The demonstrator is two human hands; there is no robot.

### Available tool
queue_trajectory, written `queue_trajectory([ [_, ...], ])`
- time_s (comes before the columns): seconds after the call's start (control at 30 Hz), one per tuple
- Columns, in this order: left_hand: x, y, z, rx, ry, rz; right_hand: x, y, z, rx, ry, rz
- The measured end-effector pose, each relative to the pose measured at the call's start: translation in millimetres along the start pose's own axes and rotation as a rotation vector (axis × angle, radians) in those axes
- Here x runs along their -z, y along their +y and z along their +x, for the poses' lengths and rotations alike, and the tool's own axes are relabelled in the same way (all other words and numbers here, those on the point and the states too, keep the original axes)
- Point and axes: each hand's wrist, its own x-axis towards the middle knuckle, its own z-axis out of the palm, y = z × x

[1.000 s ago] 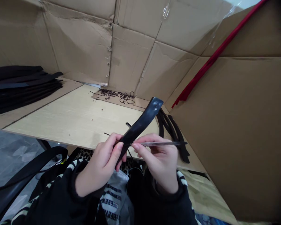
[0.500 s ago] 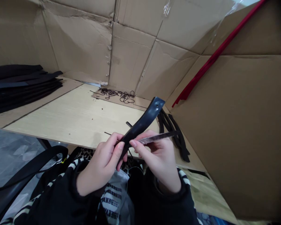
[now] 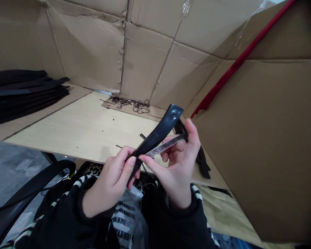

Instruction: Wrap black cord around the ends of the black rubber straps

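My left hand (image 3: pixel 112 176) is closed round the lower part of a curved, glossy black strap (image 3: pixel 159 135), thumb on top. The strap slants up and to the right, and a small hole shows near its far end. My right hand (image 3: pixel 176 162) holds a thin strip with a shiny, see-through surface (image 3: pixel 163 147) alongside the strap. The right thumb presses the strip's near end against the strap, beside my left thumb. The index finger is raised at the strip's dark far end, and the other fingers curl behind it. A small black rod-like piece (image 3: pixel 142 136) lies behind the strap.
Dark flat strips (image 3: pixel 23 93) are stacked at the left of the table (image 3: pixel 75 128). Tangled black cord (image 3: pixel 129 103) lies at the back by the cardboard wall (image 3: pixel 147 62). More black straps (image 3: pixel 203 164) lie at right, below a hanging red strip (image 3: pixel 238 62).
My right index finger has lifted up to the strip's far end, and the right hand has opened out. The thin strip has tilted up closer to the strap. My left hand has barely moved.
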Motion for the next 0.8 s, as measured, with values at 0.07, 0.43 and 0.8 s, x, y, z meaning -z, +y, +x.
queue_trajectory([
  [0.07, 0.0, 0.7, -0.3, -0.001, 0.0, 0.015, 2.0, 0.5, 1.8, 0.047, 0.016, -0.045],
  [0.43, 0.1, -3.7, 0.8, 0.034, 0.015, -0.041, 2.8, -0.6, 10.0, 0.222, -0.031, -0.352],
  [0.8, -0.6, -2.6, 0.5, 0.033, 0.007, -0.038, 8.1, 6.4, 9.8, 0.186, -0.081, -0.325],
])
